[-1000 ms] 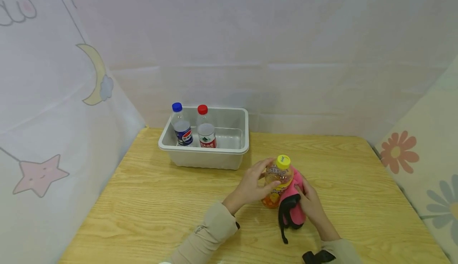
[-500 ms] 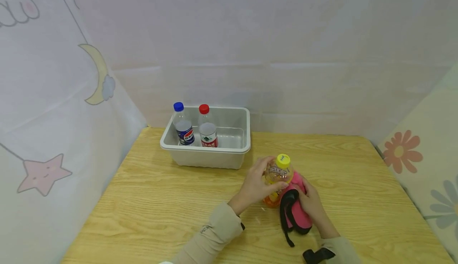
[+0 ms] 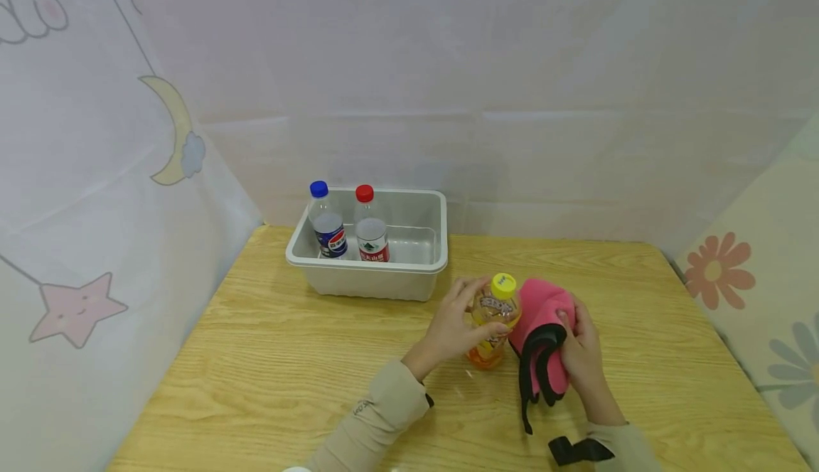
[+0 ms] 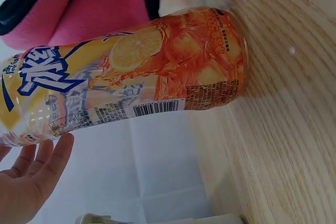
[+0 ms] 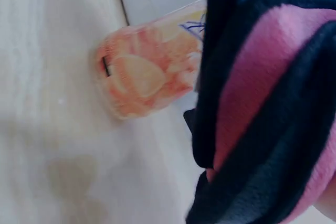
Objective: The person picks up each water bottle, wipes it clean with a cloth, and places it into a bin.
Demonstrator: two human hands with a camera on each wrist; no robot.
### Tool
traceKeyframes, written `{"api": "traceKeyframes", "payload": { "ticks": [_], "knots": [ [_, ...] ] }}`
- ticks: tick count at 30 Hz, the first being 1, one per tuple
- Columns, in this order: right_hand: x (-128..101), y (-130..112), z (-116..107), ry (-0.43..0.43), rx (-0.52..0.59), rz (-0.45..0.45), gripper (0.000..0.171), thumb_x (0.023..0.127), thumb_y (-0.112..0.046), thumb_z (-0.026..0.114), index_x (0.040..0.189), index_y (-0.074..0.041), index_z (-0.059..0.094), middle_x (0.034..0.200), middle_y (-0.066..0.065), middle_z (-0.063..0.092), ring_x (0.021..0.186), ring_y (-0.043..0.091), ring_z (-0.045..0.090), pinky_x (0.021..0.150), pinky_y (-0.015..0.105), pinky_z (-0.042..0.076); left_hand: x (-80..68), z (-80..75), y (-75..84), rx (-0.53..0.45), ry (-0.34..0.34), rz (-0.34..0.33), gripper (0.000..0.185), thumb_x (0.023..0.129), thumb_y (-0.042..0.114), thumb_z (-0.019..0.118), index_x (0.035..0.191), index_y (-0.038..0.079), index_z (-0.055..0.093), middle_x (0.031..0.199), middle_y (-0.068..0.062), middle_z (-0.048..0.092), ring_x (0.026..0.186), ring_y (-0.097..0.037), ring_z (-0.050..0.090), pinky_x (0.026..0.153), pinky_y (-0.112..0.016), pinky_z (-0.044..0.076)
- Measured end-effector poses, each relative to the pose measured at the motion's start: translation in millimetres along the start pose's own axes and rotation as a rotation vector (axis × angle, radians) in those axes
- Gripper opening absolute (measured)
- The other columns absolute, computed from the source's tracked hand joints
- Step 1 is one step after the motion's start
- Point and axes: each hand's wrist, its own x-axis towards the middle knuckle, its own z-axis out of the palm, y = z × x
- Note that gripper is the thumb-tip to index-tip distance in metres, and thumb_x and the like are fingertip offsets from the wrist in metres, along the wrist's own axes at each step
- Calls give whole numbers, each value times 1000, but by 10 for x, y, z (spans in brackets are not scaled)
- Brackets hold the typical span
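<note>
A clear plastic bottle (image 4: pixel 126 77) with a yellow cap (image 3: pixel 503 286) and an orange-and-yellow label (image 4: pixel 181 61) stands roughly upright on the wooden table (image 3: pixel 269 344). Just beside it, a bright pink cloth (image 3: pixel 542 305) edged in black is bunched into loose folds, a black strip (image 3: pixel 526 411) dangling.

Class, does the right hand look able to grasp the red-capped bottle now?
Probably not: the right hand holds pink cloth, with the yellow-capped bottle and left hand between it and the red-capped bottle.
</note>
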Motion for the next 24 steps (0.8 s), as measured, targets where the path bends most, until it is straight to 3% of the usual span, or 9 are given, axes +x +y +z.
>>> {"api": "traceKeyframes", "payload": {
  "ticks": [4, 7, 11, 15, 18, 24],
  "knots": [
    [34, -107, 44, 62, -1, -74, 34, 96, -6, 43, 128, 5, 44, 108, -19, 51, 94, 0, 50, 77, 9, 40, 8, -26, -15, -9, -22, -13, 70, 77, 30, 74, 136, 11, 40, 120, -10, 46, 102, -16, 50, 77, -25, 50],
    [62, -159, 75, 86, -11, -187, 34, 94, -6, 47, 126, 5, 47, 112, -21, 50, 96, 0, 49, 79, 9, 37, 10, -44, -18, -11, -38, -13, 71, 77, 29, 74, 136, 11, 40, 121, -8, 45, 104, -16, 50, 78, -25, 50],
    [96, -200, 102, 109, -64, -360, 39, 94, -21, 52, 120, 7, 52, 110, -22, 52, 87, -5, 50, 72, 8, 38, 8, -59, -14, -15, -54, -9, 70, 78, 27, 73, 137, 11, 39, 120, -8, 45, 105, -14, 49, 78, -21, 48],
    [128, -222, 128, 115, -134, -480, 51, 91, -38, 52, 117, 6, 55, 99, 0, 64, 78, -9, 49, 66, 7, 39, 6, -62, -19, -17, -56, -6, 70, 78, 26, 73, 137, 12, 39, 120, -7, 45, 106, -14, 49, 77, -19, 48],
    [150, -230, 143, 90, -179, -532, 53, 91, -40, 52, 117, 5, 55, 91, 21, 63, 75, -9, 49, 63, 9, 40, 6, -59, -25, -13, -52, -5, 69, 78, 26, 73, 137, 13, 39, 120, -6, 45, 105, -14, 49, 77, -21, 49],
    [163, -211, 151, 36, -264, -578, 51, 89, -40, 55, 117, 3, 57, 94, 23, 63, 76, 8, 56, 68, 9, 41, 9, -59, -24, -26, -57, -19, 69, 78, 27, 73, 137, 15, 40, 118, -4, 45, 105, -13, 48, 78, -29, 51]
  ]
}}
